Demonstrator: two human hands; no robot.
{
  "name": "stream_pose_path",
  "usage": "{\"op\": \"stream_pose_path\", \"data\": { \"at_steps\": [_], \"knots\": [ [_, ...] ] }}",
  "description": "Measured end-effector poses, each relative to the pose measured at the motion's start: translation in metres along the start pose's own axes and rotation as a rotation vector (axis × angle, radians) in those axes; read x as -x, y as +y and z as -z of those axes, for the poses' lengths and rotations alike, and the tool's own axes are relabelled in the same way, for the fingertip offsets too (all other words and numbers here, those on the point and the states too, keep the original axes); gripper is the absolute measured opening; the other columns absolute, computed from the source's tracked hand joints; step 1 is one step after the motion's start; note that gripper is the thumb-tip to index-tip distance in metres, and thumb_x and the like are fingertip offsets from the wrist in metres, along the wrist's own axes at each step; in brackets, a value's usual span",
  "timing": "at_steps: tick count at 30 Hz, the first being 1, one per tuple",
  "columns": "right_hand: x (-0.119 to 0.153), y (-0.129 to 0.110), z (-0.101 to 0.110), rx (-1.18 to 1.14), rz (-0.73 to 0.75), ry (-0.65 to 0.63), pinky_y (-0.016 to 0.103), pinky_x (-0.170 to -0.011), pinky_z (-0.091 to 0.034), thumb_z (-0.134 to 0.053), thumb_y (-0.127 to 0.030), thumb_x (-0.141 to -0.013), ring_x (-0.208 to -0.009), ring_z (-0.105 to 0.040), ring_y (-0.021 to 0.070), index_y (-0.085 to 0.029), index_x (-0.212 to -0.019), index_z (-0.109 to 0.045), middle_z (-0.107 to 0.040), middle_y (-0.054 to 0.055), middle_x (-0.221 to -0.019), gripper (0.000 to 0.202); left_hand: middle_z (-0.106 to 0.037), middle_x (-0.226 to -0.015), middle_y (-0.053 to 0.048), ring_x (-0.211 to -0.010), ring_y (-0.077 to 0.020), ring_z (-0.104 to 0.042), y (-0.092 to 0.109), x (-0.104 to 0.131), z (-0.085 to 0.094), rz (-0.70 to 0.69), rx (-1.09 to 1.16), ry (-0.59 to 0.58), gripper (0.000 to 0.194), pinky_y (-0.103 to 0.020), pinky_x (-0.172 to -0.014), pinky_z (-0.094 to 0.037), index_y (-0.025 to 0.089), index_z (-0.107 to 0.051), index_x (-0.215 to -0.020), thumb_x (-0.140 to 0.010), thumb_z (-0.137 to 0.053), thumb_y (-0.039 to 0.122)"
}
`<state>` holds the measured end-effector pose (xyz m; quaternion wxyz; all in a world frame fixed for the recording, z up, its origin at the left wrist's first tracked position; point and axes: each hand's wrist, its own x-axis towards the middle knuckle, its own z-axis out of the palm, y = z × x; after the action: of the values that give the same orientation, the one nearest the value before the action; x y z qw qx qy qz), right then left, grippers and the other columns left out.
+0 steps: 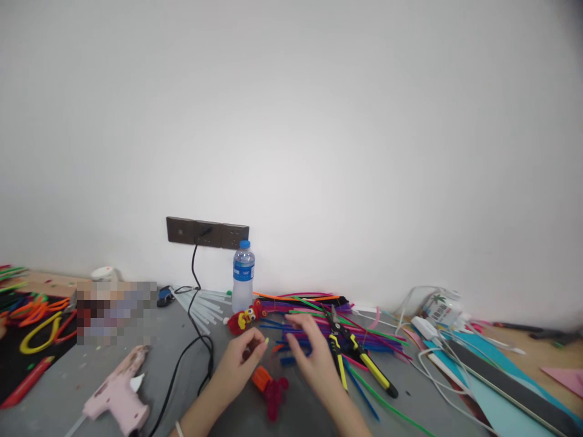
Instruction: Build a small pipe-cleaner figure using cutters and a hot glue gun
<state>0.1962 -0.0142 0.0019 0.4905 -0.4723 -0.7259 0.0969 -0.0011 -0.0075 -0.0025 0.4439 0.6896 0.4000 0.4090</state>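
My left hand [240, 359] hovers low over the grey table with thumb and fingers curled into a pinch. A tiny yellowish tip shows at its fingertips, too small to name. Opposite it, my right hand [313, 357] has thumb and fingers apart, with nothing seen between them. Between my wrists lies a small figure of orange and crimson pipe cleaners [271, 388]. Just beyond my left hand rests a red and yellow toy figure with big eyes [246, 317]. Past my right hand spreads a pile of coloured pipe cleaners [371, 340], topped by yellow-and-black pliers [359, 352].
A water bottle [243, 279] stands by the wall near clear glue sticks [198, 309]. At left lie a pink glue gun [119, 391], a black cord [180, 358] and a red marker [28, 382]. White cables [432, 379] and blue sheets [505, 394] cover the right.
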Motion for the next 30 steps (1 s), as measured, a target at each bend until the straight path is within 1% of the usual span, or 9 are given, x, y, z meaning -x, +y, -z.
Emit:
{"op": "stream_pose_path", "data": {
  "at_steps": [1, 3, 6, 11, 14, 17, 19, 25, 30],
  "knots": [
    [0.001, -0.008, -0.006, -0.055, 0.044, -0.058, 0.037, -0.09, -0.049, -0.048, -0.018, -0.09, -0.103, -0.059, 0.0235, -0.024, -0.116, -0.058, -0.064, 0.009, -0.108, 0.028, -0.037, -0.066, 0.005, -0.062, -0.013, -0.037, 0.0, 0.0, 0.0, 0.003, 0.023, -0.018, 0.03, -0.022, -0.055, -0.029, 0.02, -0.046, -0.072, -0.089, -0.049, 0.045],
    [0.004, -0.02, -0.015, -0.105, 0.115, -0.147, 0.035, -0.09, -0.048, -0.049, -0.011, -0.088, -0.103, -0.059, 0.0224, -0.025, -0.115, -0.059, -0.063, 0.008, -0.108, 0.032, -0.037, -0.067, 0.005, -0.063, -0.013, -0.037, 0.001, 0.0, 0.001, 0.003, 0.077, -0.051, 0.032, -0.023, -0.057, -0.03, 0.02, -0.045, -0.071, -0.087, -0.051, 0.047],
    [0.005, -0.024, -0.018, -0.126, 0.153, -0.203, 0.033, -0.084, -0.048, -0.05, -0.008, -0.088, -0.096, -0.059, 0.021, -0.025, -0.104, -0.063, -0.064, 0.007, -0.099, 0.027, -0.037, -0.067, 0.005, -0.063, -0.0128, -0.036, 0.002, 0.0, 0.0, 0.01, 0.128, -0.088, 0.034, -0.023, -0.057, -0.03, 0.019, -0.046, -0.072, -0.086, -0.053, 0.049],
    [0.005, -0.014, -0.021, -0.176, 0.14, -0.132, 0.027, -0.071, -0.047, -0.056, -0.013, -0.089, -0.08, -0.059, 0.0181, -0.022, -0.083, -0.061, -0.063, 0.003, -0.081, 0.012, -0.036, -0.064, 0.006, -0.059, -0.0118, -0.034, 0.003, 0.001, -0.001, 0.017, 0.125, -0.094, 0.035, -0.022, -0.054, -0.028, 0.019, -0.048, -0.072, -0.086, -0.054, 0.05],
    [0.004, -0.01, -0.022, -0.181, 0.12, -0.11, 0.026, -0.067, -0.046, -0.057, -0.014, -0.088, -0.075, -0.059, 0.0172, -0.021, -0.08, -0.059, -0.062, 0.002, -0.077, 0.011, -0.043, -0.067, 0.004, -0.062, -0.0128, -0.041, 0.003, 0.001, 0.0, -0.027, 0.055, -0.048, 0.03, -0.022, -0.056, -0.032, 0.018, -0.053, -0.076, -0.088, -0.052, 0.046],
    [0.004, -0.011, -0.022, -0.19, 0.095, -0.094, 0.026, -0.067, -0.046, -0.055, -0.012, -0.087, -0.074, -0.059, 0.0173, -0.022, -0.08, -0.059, -0.062, 0.001, -0.077, 0.012, -0.053, -0.073, 0.001, -0.066, -0.015, -0.049, 0.002, 0.001, 0.002, -0.087, -0.046, 0.014, 0.024, -0.022, -0.058, -0.036, 0.018, -0.058, -0.083, -0.09, -0.05, 0.039],
    [0.003, -0.011, -0.021, -0.198, 0.081, -0.095, 0.025, -0.066, -0.046, -0.054, -0.012, -0.087, -0.074, -0.06, 0.0173, -0.022, -0.08, -0.058, -0.062, 0.002, -0.077, 0.012, -0.057, -0.075, -0.001, -0.067, -0.0156, -0.052, 0.001, 0.001, 0.004, -0.119, -0.106, 0.043, 0.022, -0.023, -0.059, -0.037, 0.017, -0.061, -0.084, -0.09, -0.05, 0.035],
    [0.003, -0.009, -0.021, -0.164, 0.099, -0.116, 0.026, -0.068, -0.045, -0.05, -0.011, -0.088, -0.076, -0.06, 0.0178, -0.022, -0.083, -0.059, -0.062, 0.002, -0.078, 0.015, -0.05, -0.065, 0.002, -0.057, -0.0133, -0.047, -0.001, 0.001, 0.003, -0.145, -0.206, 0.077, 0.019, -0.022, -0.054, -0.034, 0.016, -0.067, -0.082, -0.086, -0.053, 0.029],
    [0.003, -0.007, -0.021, -0.112, 0.119, -0.116, 0.025, -0.067, -0.045, -0.051, -0.007, -0.085, -0.075, -0.058, 0.0174, -0.022, -0.082, -0.058, -0.062, 0.001, -0.078, 0.017, -0.047, -0.063, 0.003, -0.056, -0.0133, -0.047, 0.0, 0.0, 0.002, -0.146, -0.239, 0.086, 0.018, -0.022, -0.054, -0.034, 0.016, -0.07, -0.081, -0.085, -0.056, 0.028]
  ]
}}
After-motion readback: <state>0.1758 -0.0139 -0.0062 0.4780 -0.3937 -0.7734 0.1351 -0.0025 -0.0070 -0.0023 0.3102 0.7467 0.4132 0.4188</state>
